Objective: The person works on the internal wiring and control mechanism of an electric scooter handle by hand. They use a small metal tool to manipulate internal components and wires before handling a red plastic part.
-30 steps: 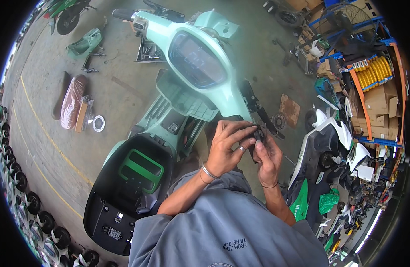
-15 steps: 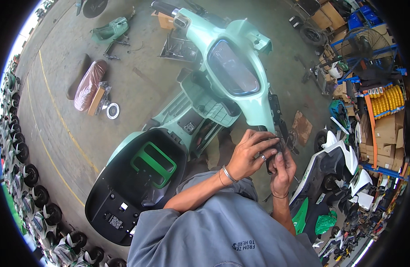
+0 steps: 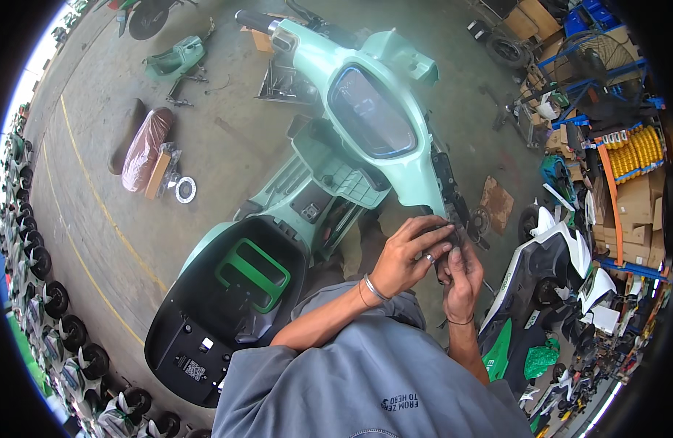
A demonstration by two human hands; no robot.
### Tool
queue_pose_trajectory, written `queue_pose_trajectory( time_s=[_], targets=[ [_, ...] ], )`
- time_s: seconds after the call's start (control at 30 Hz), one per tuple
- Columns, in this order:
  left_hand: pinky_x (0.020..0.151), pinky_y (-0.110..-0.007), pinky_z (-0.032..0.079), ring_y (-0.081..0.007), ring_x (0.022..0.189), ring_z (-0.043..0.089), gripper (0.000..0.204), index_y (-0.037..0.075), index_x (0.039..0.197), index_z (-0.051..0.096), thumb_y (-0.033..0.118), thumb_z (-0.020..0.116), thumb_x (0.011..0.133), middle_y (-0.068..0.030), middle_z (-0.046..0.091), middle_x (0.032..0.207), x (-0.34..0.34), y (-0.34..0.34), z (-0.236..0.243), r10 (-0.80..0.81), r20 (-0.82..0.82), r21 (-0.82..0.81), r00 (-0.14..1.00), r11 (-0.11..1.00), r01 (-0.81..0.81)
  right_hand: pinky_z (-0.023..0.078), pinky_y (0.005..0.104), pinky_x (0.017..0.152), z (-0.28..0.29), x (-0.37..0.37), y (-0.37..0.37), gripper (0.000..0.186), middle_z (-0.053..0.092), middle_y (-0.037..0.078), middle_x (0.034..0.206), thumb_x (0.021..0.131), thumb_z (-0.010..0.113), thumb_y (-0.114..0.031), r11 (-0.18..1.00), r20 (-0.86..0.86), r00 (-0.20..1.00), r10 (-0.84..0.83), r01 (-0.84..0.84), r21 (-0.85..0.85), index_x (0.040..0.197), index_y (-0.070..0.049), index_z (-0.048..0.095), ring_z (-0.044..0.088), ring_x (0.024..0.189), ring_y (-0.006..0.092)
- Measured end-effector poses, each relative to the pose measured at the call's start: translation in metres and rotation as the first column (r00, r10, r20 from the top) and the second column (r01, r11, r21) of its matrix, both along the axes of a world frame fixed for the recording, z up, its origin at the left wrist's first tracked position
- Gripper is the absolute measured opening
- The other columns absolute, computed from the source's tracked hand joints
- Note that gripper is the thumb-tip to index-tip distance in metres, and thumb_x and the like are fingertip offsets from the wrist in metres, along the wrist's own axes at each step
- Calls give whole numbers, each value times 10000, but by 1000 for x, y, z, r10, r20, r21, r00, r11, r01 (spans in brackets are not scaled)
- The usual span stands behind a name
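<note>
A mint-green scooter body stands in front of me, its handlebar cover (image 3: pixel 311 55) slanting from upper left to lower right around an oval display (image 3: pixel 371 109). My left hand (image 3: pixel 413 255), with a metal bangle and a ring, has its fingers curled over a small dark part at the handlebar's lower right end. My right hand (image 3: pixel 460 285) grips at that same part, thumb raised. The part is mostly hidden by my fingers. The open black storage tub (image 3: pixel 177 321) with a green bracket (image 3: pixel 238 271) lies to the lower left.
Seats (image 3: pixel 146 142), a cardboard box (image 3: pixel 158 175), a white ring (image 3: pixel 185 190) and a loose green body panel (image 3: pixel 174 62) lie at upper left. A white scooter (image 3: pixel 533 270) stands close on my right, before shelving (image 3: pixel 610 212) stacked with parts. Parked scooters (image 3: pixel 73 336) line the far left.
The view shifted, moving the scooter and hands right and down in the picture, then slightly back. Both hands stay at the handlebar's right end, fingers shifting only slightly.
</note>
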State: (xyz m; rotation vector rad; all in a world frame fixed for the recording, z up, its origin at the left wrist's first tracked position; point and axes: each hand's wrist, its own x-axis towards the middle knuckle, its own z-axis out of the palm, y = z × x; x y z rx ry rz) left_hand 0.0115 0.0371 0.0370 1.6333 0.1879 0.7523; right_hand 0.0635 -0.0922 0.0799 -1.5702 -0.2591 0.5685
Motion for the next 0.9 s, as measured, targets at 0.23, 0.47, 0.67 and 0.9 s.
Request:
queue_pose_trajectory(
  time_s=[0.23, 0.47, 0.67, 0.9],
  targets=[
    [856, -365, 551, -289, 1056, 649, 348, 72, 1162, 700, 90, 757, 820, -125, 647, 1165, 0, 0, 1, 3, 2, -15, 1000, 1000, -3, 233, 206, 491, 0, 0, 0, 369, 434, -57, 719, 1001, 560, -265, 999, -33, 999, -35, 34, -17, 1214, 35, 569, 340, 571, 21],
    [902, -400, 526, -312, 1108, 594, 413, 115, 1212, 672, 1, 684, 816, -127, 608, 1199, -2, -3, -1, -60, 6, -54, 998, 997, 60, 226, 210, 488, 6, -1, 6, 360, 425, -67, 699, 1003, 568, -283, 997, -13, 998, -54, 53, -58, 1204, 15, 599, 338, 574, 20],
    [900, -400, 533, -314, 1110, 594, 429, 120, 1209, 674, -32, 666, 807, -126, 603, 1204, -2, -4, -2, -54, 10, -49, 998, 997, 55, 231, 214, 491, 1, 0, 2, 381, 442, -60, 700, 1004, 568, -276, 997, 22, 999, -32, 33, -64, 1239, 22, 591, 343, 577, 24],
    [878, -400, 529, -323, 1082, 603, 434, 89, 1254, 634, 1, 678, 831, -137, 605, 1195, -1, -5, -4, -29, 37, -37, 999, 999, 31, 239, 213, 497, 3, 0, 5, 383, 453, -58, 699, 1004, 569, -270, 997, 29, 999, -44, 46, -69, 1235, 34, 587, 345, 573, 24]
  ],
)
